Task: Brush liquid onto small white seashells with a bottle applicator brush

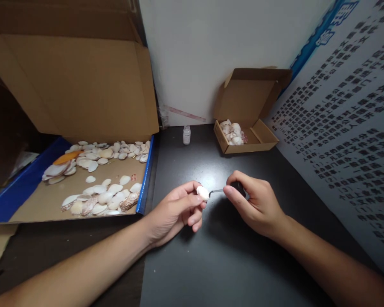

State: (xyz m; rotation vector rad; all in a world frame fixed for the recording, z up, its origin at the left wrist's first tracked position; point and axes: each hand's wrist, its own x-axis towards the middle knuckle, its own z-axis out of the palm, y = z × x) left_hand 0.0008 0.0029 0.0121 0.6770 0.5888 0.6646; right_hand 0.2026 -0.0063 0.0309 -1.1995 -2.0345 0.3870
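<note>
My left hand (182, 205) pinches a small white seashell (202, 193) between thumb and fingertips, above the dark table. In my right hand (254, 200) is an applicator brush with a thin stem (217, 191) and a black, cap-like handle, mostly hidden by the fingers. The stem's dark tip reaches the right edge of the shell and appears to touch it. A small clear bottle (186, 135) with a white label stands upright beyond my hands, with no cap visible on it.
To the left, an open blue-edged cardboard box (60, 194) holds many shells in two groups. At the back right, a smaller open cardboard box (243, 148) contains white and pinkish shells. A white wall (217, 55) and a printed sheet (345, 128) border the table.
</note>
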